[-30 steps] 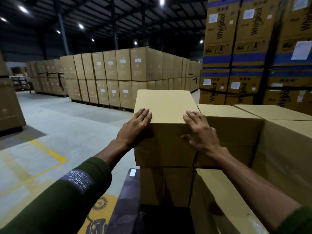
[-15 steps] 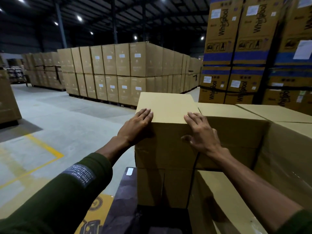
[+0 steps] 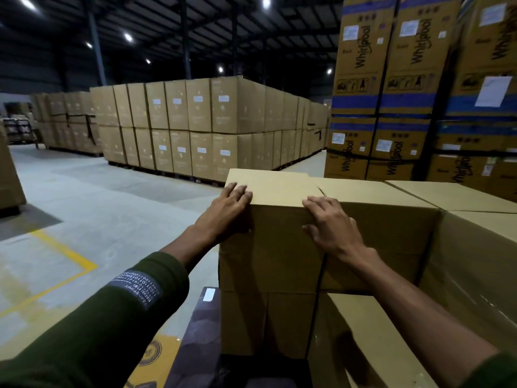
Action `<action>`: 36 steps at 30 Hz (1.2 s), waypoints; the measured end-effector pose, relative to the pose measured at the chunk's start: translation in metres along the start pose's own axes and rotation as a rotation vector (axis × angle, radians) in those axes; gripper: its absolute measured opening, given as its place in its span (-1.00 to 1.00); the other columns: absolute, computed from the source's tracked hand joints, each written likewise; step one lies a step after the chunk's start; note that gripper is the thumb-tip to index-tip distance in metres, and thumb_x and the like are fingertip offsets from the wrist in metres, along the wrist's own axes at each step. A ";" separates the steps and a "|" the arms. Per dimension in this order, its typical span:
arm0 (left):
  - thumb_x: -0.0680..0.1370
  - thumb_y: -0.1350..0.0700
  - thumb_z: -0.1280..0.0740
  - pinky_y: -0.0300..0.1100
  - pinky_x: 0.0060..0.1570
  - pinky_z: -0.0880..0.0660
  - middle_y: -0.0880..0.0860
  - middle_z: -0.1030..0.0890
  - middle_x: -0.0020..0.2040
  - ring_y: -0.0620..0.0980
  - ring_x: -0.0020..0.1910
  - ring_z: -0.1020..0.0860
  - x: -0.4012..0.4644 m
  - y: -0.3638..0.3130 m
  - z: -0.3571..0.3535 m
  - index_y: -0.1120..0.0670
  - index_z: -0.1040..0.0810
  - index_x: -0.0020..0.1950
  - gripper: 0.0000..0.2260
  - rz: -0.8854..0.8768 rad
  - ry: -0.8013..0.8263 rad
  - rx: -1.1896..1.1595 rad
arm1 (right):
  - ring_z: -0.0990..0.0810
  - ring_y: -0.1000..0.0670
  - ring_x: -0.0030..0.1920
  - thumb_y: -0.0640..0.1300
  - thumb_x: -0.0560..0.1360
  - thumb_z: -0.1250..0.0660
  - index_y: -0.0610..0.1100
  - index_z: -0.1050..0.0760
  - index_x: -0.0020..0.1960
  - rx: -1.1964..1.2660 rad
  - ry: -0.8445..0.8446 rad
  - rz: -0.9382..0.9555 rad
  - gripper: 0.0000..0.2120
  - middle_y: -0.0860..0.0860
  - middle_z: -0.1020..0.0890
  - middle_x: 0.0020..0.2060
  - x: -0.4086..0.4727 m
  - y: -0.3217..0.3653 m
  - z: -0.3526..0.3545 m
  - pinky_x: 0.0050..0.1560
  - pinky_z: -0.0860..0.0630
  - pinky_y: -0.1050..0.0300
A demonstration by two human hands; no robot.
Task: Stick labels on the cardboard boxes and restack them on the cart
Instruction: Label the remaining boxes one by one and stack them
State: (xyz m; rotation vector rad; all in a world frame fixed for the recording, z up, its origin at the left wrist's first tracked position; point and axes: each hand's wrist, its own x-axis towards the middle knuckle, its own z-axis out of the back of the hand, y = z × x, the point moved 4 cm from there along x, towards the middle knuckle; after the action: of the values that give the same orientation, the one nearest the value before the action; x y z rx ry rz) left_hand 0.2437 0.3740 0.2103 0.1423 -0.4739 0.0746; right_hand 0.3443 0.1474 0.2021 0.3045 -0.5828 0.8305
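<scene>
A plain cardboard box tops a stack in front of me, resting on another box. My left hand lies on its near left corner, fingers flat over the top edge and palm against the side. On the near top edge lies my right hand, fingers straight on the top and thumb on the front face. No label shows on this box. A dark platform carrying a small white sticker lies at the stack's foot.
More plain boxes stand close on the right, one wrapped in film. Tall printed cartons rise behind them. A long block of stacked boxes crosses the back. Bare concrete floor with a yellow line spreads to the left.
Both hands stay on the box's near top edge. The box top looks shallower now and almost level with the box to its right.
</scene>
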 end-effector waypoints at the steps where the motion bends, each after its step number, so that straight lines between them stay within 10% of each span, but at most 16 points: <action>1: 0.49 -0.09 -0.45 0.21 0.45 -0.22 0.20 -0.09 0.58 0.20 0.57 0.07 0.001 0.000 0.000 0.15 -0.11 0.57 -0.20 0.002 0.006 0.002 | -0.23 -0.07 0.48 -0.03 0.51 -0.41 0.01 -0.25 0.50 -0.002 0.003 -0.002 -0.37 -0.01 -0.34 0.47 0.000 -0.001 0.000 0.20 -0.52 -0.22; 15: 0.49 -0.14 -0.43 0.27 0.48 0.05 0.12 0.20 0.60 0.18 0.55 0.29 0.000 -0.009 -0.012 0.04 0.13 0.60 -0.09 0.051 -0.011 0.093 | -0.23 -0.07 0.48 0.00 0.55 -0.34 -0.03 -0.25 0.50 -0.019 0.017 0.025 -0.43 -0.04 -0.33 0.47 -0.004 -0.006 0.004 0.21 -0.53 -0.11; 20: 0.52 -0.25 -0.32 0.28 0.47 0.02 0.14 0.14 0.61 0.17 0.56 0.25 -0.020 -0.023 -0.002 0.09 0.06 0.61 -0.15 0.036 -0.163 0.195 | -0.41 -0.17 0.31 0.02 0.48 -0.41 -0.16 -0.47 0.29 -0.087 -0.250 -0.005 -0.55 -0.15 -0.52 0.25 -0.014 -0.004 0.011 0.04 -0.62 -0.05; 36: 0.52 -0.26 -0.23 0.33 0.41 -0.12 0.16 -0.06 0.60 0.23 0.56 0.02 -0.167 -0.037 -0.035 0.14 -0.22 0.53 -0.29 0.355 -0.022 0.326 | -0.53 -0.09 0.02 -0.04 0.51 -0.33 -0.09 -0.54 0.15 0.173 -0.114 0.552 -0.76 -0.06 -0.61 0.04 -0.055 0.091 -0.056 -0.10 -0.50 0.03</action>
State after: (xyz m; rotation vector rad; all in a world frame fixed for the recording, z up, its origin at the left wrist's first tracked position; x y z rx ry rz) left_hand 0.1152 0.3366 0.0984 0.3775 -0.5030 0.5001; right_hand 0.2662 0.1992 0.1272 0.3557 -0.7164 1.4071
